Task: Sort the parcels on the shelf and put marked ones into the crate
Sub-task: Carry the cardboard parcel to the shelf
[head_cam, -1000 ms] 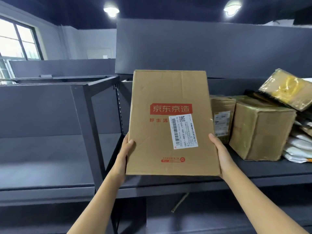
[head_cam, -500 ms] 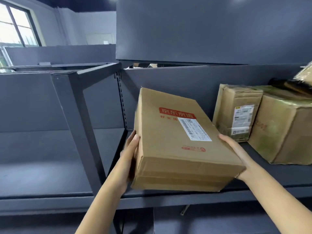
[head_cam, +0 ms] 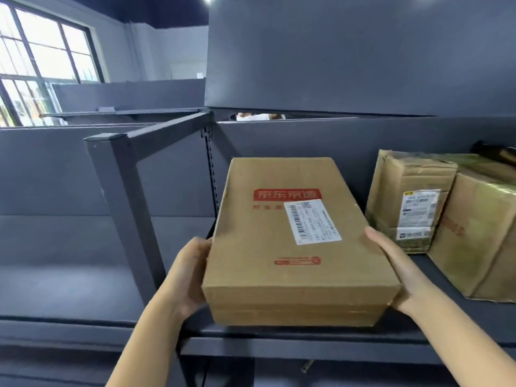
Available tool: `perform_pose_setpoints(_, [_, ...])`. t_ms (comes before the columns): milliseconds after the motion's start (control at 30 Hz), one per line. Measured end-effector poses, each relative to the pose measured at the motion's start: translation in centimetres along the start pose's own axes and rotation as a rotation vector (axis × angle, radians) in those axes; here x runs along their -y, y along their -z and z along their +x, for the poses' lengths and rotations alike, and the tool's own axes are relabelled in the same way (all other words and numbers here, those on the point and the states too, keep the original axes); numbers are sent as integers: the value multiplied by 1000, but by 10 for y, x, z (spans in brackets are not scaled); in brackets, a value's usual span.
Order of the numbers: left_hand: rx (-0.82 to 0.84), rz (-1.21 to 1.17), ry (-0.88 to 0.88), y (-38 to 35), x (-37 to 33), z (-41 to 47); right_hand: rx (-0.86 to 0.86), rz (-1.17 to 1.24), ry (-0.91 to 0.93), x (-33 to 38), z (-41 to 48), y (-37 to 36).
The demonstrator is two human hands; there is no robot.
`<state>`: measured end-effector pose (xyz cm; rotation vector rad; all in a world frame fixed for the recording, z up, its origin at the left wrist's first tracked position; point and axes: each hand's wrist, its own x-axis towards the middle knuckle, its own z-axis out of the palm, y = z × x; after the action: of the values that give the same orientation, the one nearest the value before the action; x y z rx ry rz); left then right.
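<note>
Parcels are seen on a dark grey shelf (head_cam: 446, 269). At the far left, a bright window (head_cam: 42, 60) is seen, and a grey metal post (head_cam: 128, 216) stands at the corner of the shelf.

Next comes the left hand (head_cam: 187, 277). It is pressed flat against the left side of a flat brown box (head_cam: 290, 247), with the thumb laid near the top edge. The fingers are mostly hidden behind the box. The box is held low over the front of the shelf, lying nearly flat. It cannot be told if its bottom is touching the shelf. A red logo and a white label (head_cam: 312, 222) with a barcode are seen on its top face.

The right hand (head_cam: 396, 269) is pressed against the right side of the box, so the box is clamped between both hands.

Just beside it, a smaller taped box (head_cam: 407, 199) stands upright at the back, with a white label on its front. A bigger taped box (head_cam: 480, 236) is touching it at the far right.
</note>
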<state>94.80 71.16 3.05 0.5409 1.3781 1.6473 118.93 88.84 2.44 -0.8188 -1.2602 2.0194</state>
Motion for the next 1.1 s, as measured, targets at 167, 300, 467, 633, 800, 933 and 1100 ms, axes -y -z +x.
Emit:
perform_pose_setpoints(167, [-155,-144,29,9,14,12,1,-150,86,-3,-5,-16])
perform_pose_setpoints(300, [-190,-174,44,5,17,16,3,-156,79,-5,6,-13])
perform_pose_setpoints(467, [-231,-63,26,6,14,20,-63,-62,6,-10,18,-14])
perform_pose_setpoints(633, [-305,-36,56,7,13,21,-109,-41,-5,-37,30,-19])
perform_pose_setpoints(800, [-379,-86,33,14,18,30,-81,7,27,-59,39,-28])
perform_pose_setpoints(933, [-376,-83,-128,14,22,35,-43,57,168,-77,49,-30])
perform_pose_setpoints(1100, [-412,-52,-192,15,26,37,-94,92,240,-77,56,-30])
